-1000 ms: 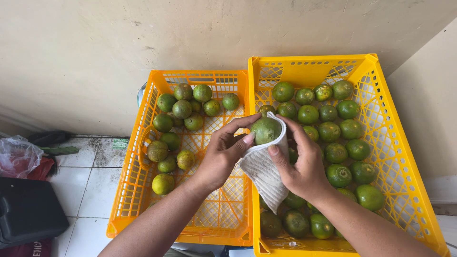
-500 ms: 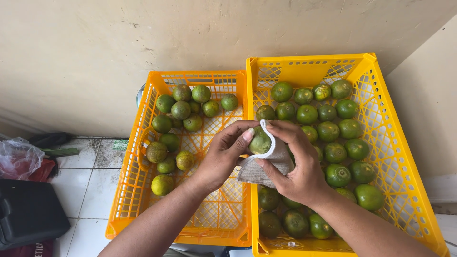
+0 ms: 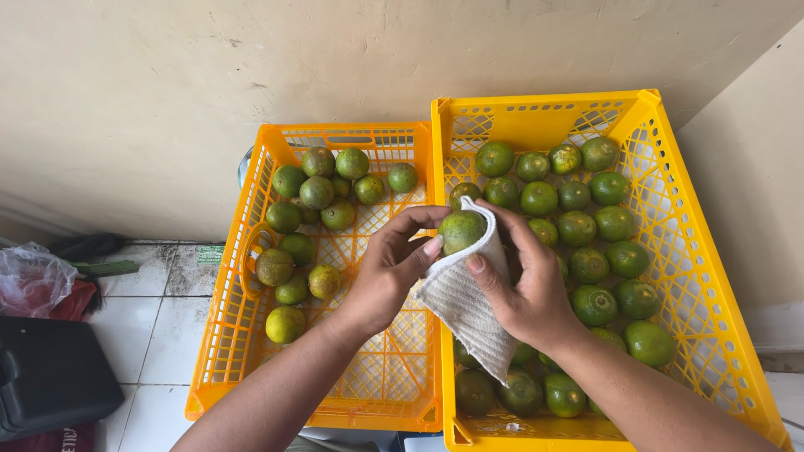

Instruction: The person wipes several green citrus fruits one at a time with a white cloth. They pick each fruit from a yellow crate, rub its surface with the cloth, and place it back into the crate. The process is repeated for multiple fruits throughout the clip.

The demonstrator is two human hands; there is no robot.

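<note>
green citrus [image 3: 462, 230] and white cloth [image 3: 465, 305] in both hands [image 3: 389, 272] [image 3: 528, 289] above two fruit-filled yellow crates [image 3: 251, 335] [image 3: 712, 276]

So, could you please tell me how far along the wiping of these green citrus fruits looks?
Roughly a dozen fruits lie in the smaller orange plastic crate, apparently done. In hand: the left hand holds one green citrus fruit while the right hand presses a white woven cloth round it. Left: the larger yellow plastic crate remains fairly full, so probably under halfway.
</note>
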